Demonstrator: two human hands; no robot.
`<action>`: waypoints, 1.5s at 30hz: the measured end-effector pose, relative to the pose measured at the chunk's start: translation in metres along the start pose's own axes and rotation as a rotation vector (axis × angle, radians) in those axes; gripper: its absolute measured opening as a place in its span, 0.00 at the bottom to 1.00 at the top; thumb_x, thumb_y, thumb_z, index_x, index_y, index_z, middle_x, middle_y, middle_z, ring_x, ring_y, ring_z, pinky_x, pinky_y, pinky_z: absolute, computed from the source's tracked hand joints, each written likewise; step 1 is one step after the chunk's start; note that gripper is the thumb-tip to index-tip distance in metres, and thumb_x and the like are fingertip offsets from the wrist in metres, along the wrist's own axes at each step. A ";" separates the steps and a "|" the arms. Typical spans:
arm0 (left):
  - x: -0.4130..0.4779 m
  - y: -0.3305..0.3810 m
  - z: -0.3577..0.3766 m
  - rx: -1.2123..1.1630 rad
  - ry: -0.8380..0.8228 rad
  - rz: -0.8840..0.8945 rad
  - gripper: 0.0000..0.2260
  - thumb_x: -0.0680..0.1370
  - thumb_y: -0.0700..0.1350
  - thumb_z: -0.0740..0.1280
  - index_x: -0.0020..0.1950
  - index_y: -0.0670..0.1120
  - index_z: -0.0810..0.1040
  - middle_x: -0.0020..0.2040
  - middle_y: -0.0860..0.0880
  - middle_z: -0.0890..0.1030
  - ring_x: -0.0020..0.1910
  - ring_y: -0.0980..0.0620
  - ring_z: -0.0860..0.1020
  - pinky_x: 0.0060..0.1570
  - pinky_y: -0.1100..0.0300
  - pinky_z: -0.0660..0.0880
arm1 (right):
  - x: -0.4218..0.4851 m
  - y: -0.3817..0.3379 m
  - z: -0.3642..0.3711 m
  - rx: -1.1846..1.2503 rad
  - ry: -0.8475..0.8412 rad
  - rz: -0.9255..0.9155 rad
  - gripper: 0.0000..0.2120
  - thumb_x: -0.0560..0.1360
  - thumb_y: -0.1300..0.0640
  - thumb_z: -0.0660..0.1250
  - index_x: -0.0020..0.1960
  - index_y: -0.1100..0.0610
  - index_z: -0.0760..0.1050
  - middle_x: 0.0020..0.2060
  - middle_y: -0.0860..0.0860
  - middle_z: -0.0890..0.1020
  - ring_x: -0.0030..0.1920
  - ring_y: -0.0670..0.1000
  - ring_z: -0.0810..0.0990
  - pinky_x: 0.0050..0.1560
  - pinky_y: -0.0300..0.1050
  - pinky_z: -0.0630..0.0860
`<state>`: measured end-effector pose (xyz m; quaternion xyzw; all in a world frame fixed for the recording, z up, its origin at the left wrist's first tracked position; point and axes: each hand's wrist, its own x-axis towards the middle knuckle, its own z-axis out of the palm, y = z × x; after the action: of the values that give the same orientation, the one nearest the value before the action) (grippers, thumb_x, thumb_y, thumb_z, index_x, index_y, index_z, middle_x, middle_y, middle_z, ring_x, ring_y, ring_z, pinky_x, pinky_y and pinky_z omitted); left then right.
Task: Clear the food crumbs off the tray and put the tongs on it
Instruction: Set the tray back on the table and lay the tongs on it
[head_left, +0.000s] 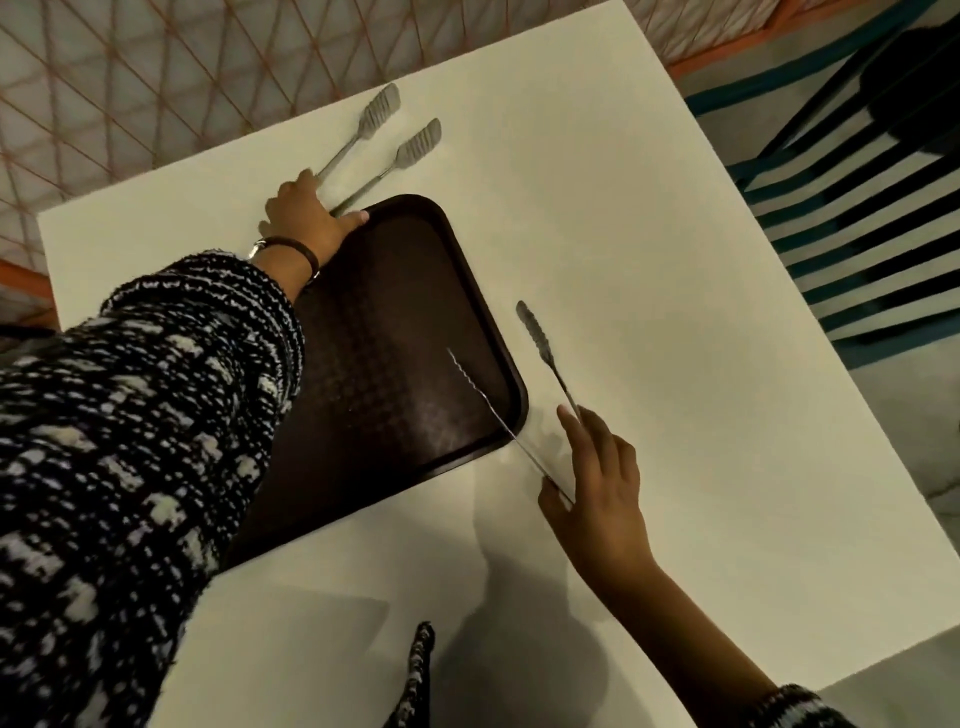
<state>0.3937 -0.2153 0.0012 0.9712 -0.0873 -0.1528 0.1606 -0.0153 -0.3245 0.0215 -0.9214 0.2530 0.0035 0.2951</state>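
Observation:
A dark brown tray lies on the white table, turned at an angle. I see no crumbs on its surface. My left hand rests at the tray's far left corner, its fingers closed over the handle end of one pair of metal tongs that lies on the table beyond the tray. My right hand holds a second pair of metal tongs by the hinge end, at the tray's right corner. One arm of that pair reaches over the tray, the other points over the table.
The white table ends close on the right and at the back. A blue and black slatted chair stands to the right. A net with orange lines lies behind the table.

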 end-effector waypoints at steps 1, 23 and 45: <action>0.004 -0.002 -0.002 0.004 -0.008 0.010 0.41 0.68 0.64 0.68 0.73 0.45 0.58 0.71 0.38 0.64 0.69 0.36 0.63 0.68 0.41 0.61 | 0.001 0.000 0.001 -0.009 -0.011 -0.001 0.38 0.71 0.56 0.70 0.74 0.48 0.53 0.72 0.54 0.63 0.66 0.55 0.62 0.65 0.55 0.68; -0.010 -0.006 -0.057 -0.317 0.109 0.281 0.16 0.72 0.58 0.67 0.54 0.51 0.79 0.54 0.47 0.80 0.53 0.50 0.76 0.53 0.60 0.70 | 0.008 -0.018 -0.005 0.081 0.048 -0.034 0.38 0.70 0.59 0.72 0.74 0.49 0.56 0.71 0.52 0.66 0.66 0.53 0.64 0.65 0.48 0.65; -0.327 -0.176 -0.025 -0.890 0.373 -0.555 0.16 0.81 0.48 0.55 0.61 0.43 0.77 0.60 0.38 0.78 0.58 0.43 0.75 0.59 0.53 0.70 | 0.056 -0.057 0.024 0.106 -0.129 -0.142 0.35 0.71 0.60 0.69 0.73 0.50 0.58 0.67 0.54 0.69 0.65 0.57 0.65 0.66 0.56 0.67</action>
<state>0.1158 0.0275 0.0521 0.8068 0.2745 -0.0369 0.5218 0.0641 -0.2976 0.0235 -0.9179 0.1676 0.0284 0.3586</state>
